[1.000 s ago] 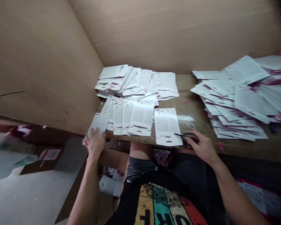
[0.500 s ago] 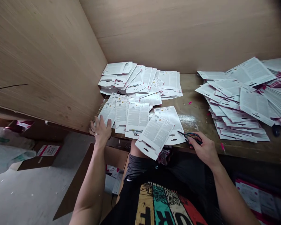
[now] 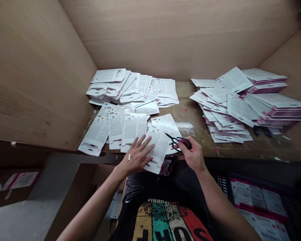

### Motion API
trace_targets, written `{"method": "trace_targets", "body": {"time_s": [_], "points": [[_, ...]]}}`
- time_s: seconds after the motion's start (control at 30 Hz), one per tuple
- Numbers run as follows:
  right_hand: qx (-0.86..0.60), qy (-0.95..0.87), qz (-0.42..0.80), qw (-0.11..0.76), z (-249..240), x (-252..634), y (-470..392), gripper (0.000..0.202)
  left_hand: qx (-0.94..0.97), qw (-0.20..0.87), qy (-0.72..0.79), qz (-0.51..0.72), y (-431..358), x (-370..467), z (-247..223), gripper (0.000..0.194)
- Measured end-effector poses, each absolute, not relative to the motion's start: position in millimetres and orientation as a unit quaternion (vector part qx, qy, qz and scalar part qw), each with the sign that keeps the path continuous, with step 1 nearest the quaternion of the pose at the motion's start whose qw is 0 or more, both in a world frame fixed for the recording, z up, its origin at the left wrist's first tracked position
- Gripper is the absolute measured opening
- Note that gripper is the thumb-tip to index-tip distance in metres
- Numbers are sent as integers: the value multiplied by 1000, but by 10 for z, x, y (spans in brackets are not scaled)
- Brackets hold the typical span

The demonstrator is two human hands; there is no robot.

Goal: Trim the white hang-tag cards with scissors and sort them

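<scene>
Left hand spread over a packet, scissors gripped in the right

At the lower centre of the frame, the left hand (image 3: 140, 154) is ungripped, palm down, its fingers fanned across the lower left part of a white packet (image 3: 159, 144). How firmly it presses cannot be told. The packet lies aslant at the front edge of the bench (image 3: 190, 121), its lower end jutting past it, and overlaps a second packet (image 3: 167, 121) behind.

Just right of the packet, the right hand (image 3: 193, 151) is closed around the handles of the scissors (image 3: 176, 142), whose blades point to the upper left, over the packet's upper right side.

Three packets (image 3: 133, 129) front a row left of centre. A heap (image 3: 130, 86) fills the bench's far left; stacks (image 3: 238, 108) stand at the frame's right.
</scene>
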State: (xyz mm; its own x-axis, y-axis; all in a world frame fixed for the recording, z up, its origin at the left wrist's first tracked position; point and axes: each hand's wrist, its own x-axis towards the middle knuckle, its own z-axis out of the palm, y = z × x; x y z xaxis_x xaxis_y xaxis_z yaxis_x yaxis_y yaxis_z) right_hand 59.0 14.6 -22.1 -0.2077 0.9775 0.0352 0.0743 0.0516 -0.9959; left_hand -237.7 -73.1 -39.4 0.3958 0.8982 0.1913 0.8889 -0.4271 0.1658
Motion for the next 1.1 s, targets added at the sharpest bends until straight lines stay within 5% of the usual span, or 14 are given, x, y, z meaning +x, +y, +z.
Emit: {"method": "trace_targets", "body": {"time_s": [0.23, 0.5, 0.7, 0.87, 1.0, 1.1], "points": [[-498, -566, 542, 372, -196, 1097, 354, 43, 793, 18, 603, 85, 136, -1746, -459, 58], [-472, -728, 414, 276, -327, 1178, 394, 17, 783, 50, 609, 121, 301, -1657, -470, 49], [-437, -709, 457, 314, -133, 1177, 365, 19, 814, 219, 484, 234, 239, -1511, -225, 34], [-368, -537, 636, 415, -161, 1186, 264, 61, 714, 411, 474, 311, 56, -1415, 92, 36], [-294, -491, 729, 375, -248, 1171, 158, 66, 667, 471, 475, 326, -193, -1349, 62, 41], [-245, -476, 767, 353, -259, 1116, 111, 89, 622, 510, 480, 350, -335, -1284, -34, 47]]}}
